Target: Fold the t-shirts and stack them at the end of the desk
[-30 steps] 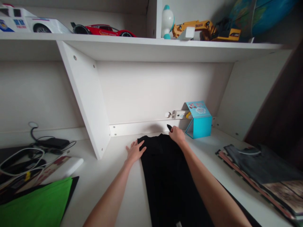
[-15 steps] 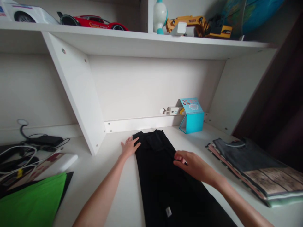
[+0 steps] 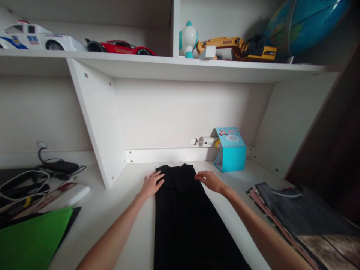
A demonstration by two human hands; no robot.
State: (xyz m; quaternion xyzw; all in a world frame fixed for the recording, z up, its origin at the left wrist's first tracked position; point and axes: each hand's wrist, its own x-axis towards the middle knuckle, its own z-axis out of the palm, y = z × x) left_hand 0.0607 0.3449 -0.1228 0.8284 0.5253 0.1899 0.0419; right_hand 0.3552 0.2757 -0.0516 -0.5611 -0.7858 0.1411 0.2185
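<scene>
A long black garment (image 3: 185, 221) lies folded in a narrow strip on the white desk (image 3: 129, 228), its far end near the back wall. My left hand (image 3: 152, 183) rests flat on the garment's far left corner, fingers spread. On the far right corner lies my right hand (image 3: 209, 180), its fingers stretched out over the cloth edge. Neither hand grips anything.
A teal box-shaped calendar (image 3: 230, 150) stands behind my right hand. Folded clothes (image 3: 298, 213) lie at the right. Green cloth (image 3: 30, 243), cables and a charger (image 3: 56, 167) sit at the left. A slanted white shelf support (image 3: 98, 120) rises left of the garment; toy cars, an excavator and a globe fill the shelf above.
My right hand moved from the garment's middle right edge forward to its far right corner. The left hand stayed at the far left corner. The camera tilted slightly.
</scene>
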